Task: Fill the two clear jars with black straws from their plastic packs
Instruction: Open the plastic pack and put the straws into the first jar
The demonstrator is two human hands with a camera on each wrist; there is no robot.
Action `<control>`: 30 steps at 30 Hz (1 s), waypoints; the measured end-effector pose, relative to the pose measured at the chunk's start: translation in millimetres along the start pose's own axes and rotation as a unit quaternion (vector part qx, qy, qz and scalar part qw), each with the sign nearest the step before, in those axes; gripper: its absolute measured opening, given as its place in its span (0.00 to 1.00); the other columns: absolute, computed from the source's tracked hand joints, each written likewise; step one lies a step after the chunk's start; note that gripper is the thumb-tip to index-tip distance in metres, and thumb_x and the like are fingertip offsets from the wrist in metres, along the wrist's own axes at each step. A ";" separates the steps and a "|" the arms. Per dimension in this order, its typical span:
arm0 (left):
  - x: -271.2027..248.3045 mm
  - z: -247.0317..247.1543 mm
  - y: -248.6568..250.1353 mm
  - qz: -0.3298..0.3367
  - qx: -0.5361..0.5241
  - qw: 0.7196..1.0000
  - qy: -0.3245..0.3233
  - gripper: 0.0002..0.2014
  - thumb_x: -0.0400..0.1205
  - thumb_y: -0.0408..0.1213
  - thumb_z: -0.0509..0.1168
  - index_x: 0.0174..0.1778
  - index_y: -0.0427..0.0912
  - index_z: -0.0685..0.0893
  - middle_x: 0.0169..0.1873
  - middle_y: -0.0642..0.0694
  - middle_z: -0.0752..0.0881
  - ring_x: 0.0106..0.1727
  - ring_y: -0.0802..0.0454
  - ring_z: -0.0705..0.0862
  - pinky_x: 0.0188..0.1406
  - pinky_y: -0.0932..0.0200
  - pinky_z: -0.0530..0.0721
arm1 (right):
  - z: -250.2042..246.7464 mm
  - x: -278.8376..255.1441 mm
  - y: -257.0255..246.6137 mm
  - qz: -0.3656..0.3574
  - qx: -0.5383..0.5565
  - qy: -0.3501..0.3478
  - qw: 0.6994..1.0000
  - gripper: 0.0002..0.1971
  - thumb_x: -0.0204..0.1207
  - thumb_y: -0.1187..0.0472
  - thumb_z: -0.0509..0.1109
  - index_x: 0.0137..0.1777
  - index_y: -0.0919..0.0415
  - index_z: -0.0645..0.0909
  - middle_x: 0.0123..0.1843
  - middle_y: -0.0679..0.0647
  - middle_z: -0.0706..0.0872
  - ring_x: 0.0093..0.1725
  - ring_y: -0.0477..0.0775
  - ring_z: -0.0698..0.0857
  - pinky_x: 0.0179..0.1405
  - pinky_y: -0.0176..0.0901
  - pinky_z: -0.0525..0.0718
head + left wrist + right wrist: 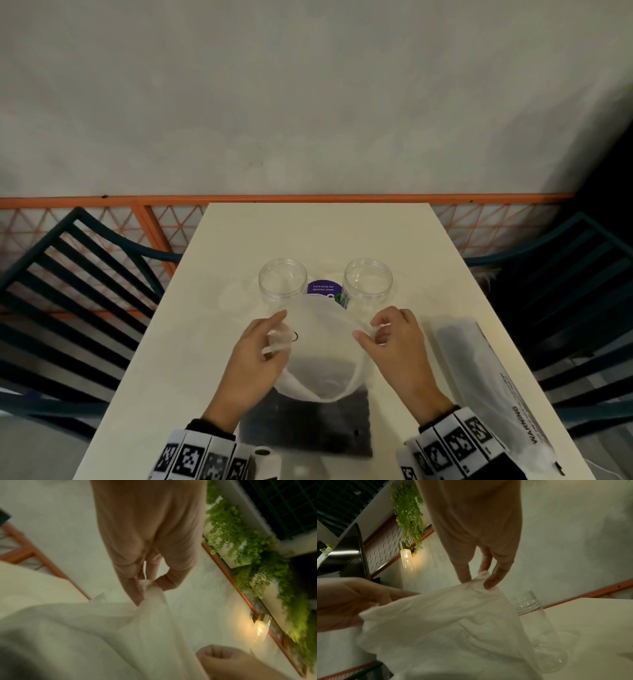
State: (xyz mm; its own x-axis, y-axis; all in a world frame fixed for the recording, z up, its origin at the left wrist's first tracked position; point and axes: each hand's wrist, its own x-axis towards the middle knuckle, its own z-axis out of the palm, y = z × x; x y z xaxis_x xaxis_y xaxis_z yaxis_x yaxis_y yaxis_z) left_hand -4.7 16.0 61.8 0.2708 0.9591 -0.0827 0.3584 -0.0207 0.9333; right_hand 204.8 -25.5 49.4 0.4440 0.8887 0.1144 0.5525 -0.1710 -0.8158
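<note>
Two empty clear jars stand side by side mid-table, the left jar [283, 279] and the right jar [368, 281]. In front of them I hold a translucent plastic pack [323, 346] of black straws [308, 421], its mouth pulled wide. My left hand [274, 337] pinches the left edge of the opening; in the left wrist view its fingers [137, 588] clamp bunched plastic [149, 586]. My right hand [371, 330] pinches the right edge, seen as thumb and fingers [489, 582] on the film. A second pack [479, 373] of straws lies on the table at the right.
A purple round sticker [323, 291] lies between the jars. The cream table [205, 342] runs to an orange mesh rail at the wall. Dark slatted chairs [75, 274] flank both sides. A white roll [267, 460] sits at the near edge.
</note>
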 end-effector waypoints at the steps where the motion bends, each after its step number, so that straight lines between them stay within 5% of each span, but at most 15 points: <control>1: 0.0 -0.8 0.9 -0.013 -0.056 0.998 -0.002 0.22 0.77 0.26 0.67 0.64 0.51 0.78 0.57 0.50 0.83 0.57 0.54 0.84 0.54 0.63 0.83 | 1.1 2.2 0.7 0.004 -0.013 0.001 1.000 0.12 0.68 0.61 0.78 0.45 0.57 0.77 0.49 0.53 0.75 0.35 0.42 0.81 0.33 0.18 0.76; 4: 0.9 -9.1 -2.1 -0.044 -0.158 0.986 0.023 0.16 0.76 0.29 0.67 0.58 0.48 0.83 0.51 0.50 0.88 0.51 0.56 0.87 0.40 0.73 0.83 | -2.2 7.7 7.0 0.039 -0.004 0.005 0.999 0.06 0.69 0.65 0.76 0.44 0.60 0.82 0.45 0.54 0.81 0.34 0.46 0.83 0.35 0.18 0.76; 7: 3.6 -17.6 -11.9 -0.065 -0.221 0.971 0.062 0.14 0.76 0.25 0.67 0.53 0.45 0.84 0.45 0.46 0.89 0.46 0.49 0.87 0.37 0.70 0.85 | -6.4 11.4 9.9 0.147 0.145 -0.049 0.977 0.06 0.70 0.68 0.75 0.43 0.59 0.82 0.42 0.57 0.88 0.42 0.57 0.87 0.45 0.41 0.87; 9: 5.2 -17.9 -15.5 -0.094 -0.265 0.958 0.052 0.15 0.75 0.23 0.66 0.55 0.41 0.81 0.43 0.41 0.89 0.44 0.47 0.87 0.36 0.66 0.87 | -8.2 12.2 3.5 0.218 0.276 -0.118 0.929 0.05 0.72 0.72 0.72 0.46 0.64 0.82 0.44 0.62 0.87 0.40 0.58 0.88 0.46 0.49 0.89; 12: 6.3 -15.5 -18.7 -0.139 -0.302 0.943 0.003 0.14 0.77 0.22 0.63 0.58 0.34 0.79 0.47 0.33 0.87 0.42 0.47 0.88 0.35 0.63 0.88 | -12.6 15.3 -4.3 0.292 0.418 -0.200 0.837 0.05 0.74 0.73 0.68 0.47 0.67 0.82 0.38 0.61 0.87 0.34 0.54 0.87 0.40 0.45 0.88; 15: 8.3 -22.7 -21.2 -0.160 -0.350 0.922 -0.048 0.14 0.78 0.25 0.61 0.59 0.29 0.79 0.47 0.36 0.90 0.40 0.50 0.89 0.36 0.60 0.88 | -19.5 24.3 -0.8 0.332 0.495 -0.237 0.767 0.11 0.70 0.75 0.65 0.50 0.63 0.79 0.31 0.56 0.87 0.27 0.50 0.85 0.28 0.42 0.87; 17: 9.9 -32.3 -21.2 -0.176 -0.416 0.890 -0.063 0.17 0.71 0.28 0.68 0.56 0.33 0.79 0.37 0.41 0.91 0.34 0.50 0.89 0.32 0.58 0.88 | -25.8 29.0 0.8 0.350 0.528 -0.233 0.738 0.14 0.66 0.75 0.63 0.50 0.62 0.75 0.30 0.57 0.86 0.26 0.52 0.85 0.26 0.43 0.87; 19: 11.8 -41.1 -20.6 -0.182 -0.493 0.848 -0.070 0.32 0.53 0.29 0.83 0.52 0.39 0.78 0.29 0.44 0.88 0.27 0.51 0.87 0.28 0.58 0.88 | -30.0 31.6 2.1 0.354 0.563 -0.220 0.714 0.13 0.69 0.77 0.57 0.48 0.63 0.74 0.31 0.61 0.87 0.26 0.55 0.86 0.25 0.46 0.88; 21: 13.4 -45.4 -16.4 -0.175 -0.551 0.811 -0.086 0.37 0.42 0.30 0.85 0.47 0.42 0.79 0.28 0.45 0.86 0.29 0.51 0.86 0.31 0.57 0.88 | -31.1 31.9 1.7 0.351 0.590 -0.206 0.697 0.13 0.74 0.78 0.52 0.50 0.65 0.72 0.35 0.64 0.86 0.29 0.58 0.86 0.24 0.47 0.87; 24: 14.0 -45.0 -8.4 -0.147 -0.564 0.807 -0.095 0.23 0.55 0.32 0.81 0.45 0.44 0.82 0.34 0.44 0.85 0.39 0.48 0.84 0.38 0.54 0.85 | -28.5 28.7 -4.1 0.293 0.571 -0.217 0.736 0.11 0.78 0.74 0.55 0.55 0.64 0.74 0.43 0.62 0.87 0.39 0.58 0.89 0.32 0.47 0.89; 26: 12.8 -41.5 -4.3 -0.124 -0.492 0.860 -0.056 0.19 0.66 0.28 0.71 0.51 0.45 0.80 0.35 0.43 0.82 0.40 0.47 0.82 0.36 0.56 0.84 | -26.1 24.4 -4.9 0.233 0.496 -0.236 0.802 0.13 0.77 0.76 0.59 0.57 0.61 0.75 0.39 0.58 0.85 0.39 0.53 0.87 0.36 0.42 0.87; 28: 10.6 -36.7 -3.6 -0.104 -0.365 0.925 -0.021 0.26 0.66 0.20 0.67 0.58 0.45 0.76 0.36 0.41 0.80 0.41 0.45 0.81 0.36 0.58 0.84 | -24.8 21.2 -1.6 0.151 0.301 -0.247 0.909 0.16 0.74 0.76 0.65 0.57 0.57 0.76 0.40 0.55 0.82 0.42 0.53 0.83 0.43 0.39 0.83; 30: 9.8 -32.1 -1.5 -0.082 -0.193 0.978 0.010 0.25 0.68 0.21 0.66 0.58 0.46 0.74 0.39 0.41 0.77 0.40 0.45 0.78 0.37 0.61 0.81 | -23.1 22.8 3.4 0.085 0.111 -0.183 0.973 0.13 0.72 0.72 0.70 0.51 0.54 0.78 0.40 0.52 0.82 0.42 0.52 0.82 0.44 0.37 0.81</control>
State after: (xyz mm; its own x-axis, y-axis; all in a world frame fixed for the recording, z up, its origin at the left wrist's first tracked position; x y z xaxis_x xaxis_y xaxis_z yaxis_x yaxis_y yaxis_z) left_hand -31.2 34.5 70.7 0.2187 0.9462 -0.2383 0.0296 0.2377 0.9709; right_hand 233.1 -15.6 62.3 0.2127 0.9543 -0.2098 0.3080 -0.2693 -0.9125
